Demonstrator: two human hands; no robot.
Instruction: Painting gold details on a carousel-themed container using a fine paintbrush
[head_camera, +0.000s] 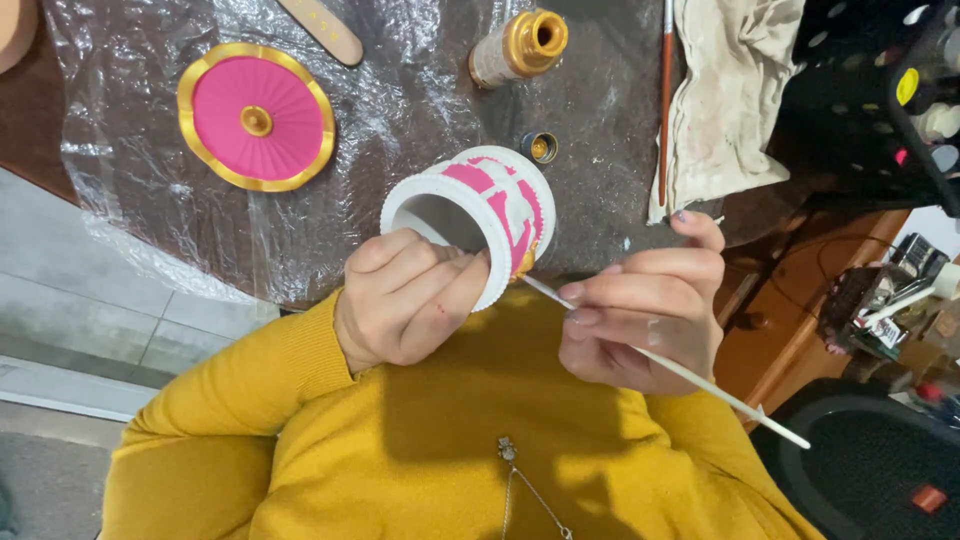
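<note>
Head view: hands gripping round white-pink box (492, 215) and thin brush (660, 362), brush tip toward box, handle slanting lower-right.

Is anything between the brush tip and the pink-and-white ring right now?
Nothing visible. The left hand holds the pink-and-white ring at its lower rim, and the right hand brings the thin white brush in from the side; its tip meets the ring's edge, clear of the holding fingers.

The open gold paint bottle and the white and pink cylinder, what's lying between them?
A small gold-lined cap sits on the plastic sheet between bottle and cylinder, head view.
</note>
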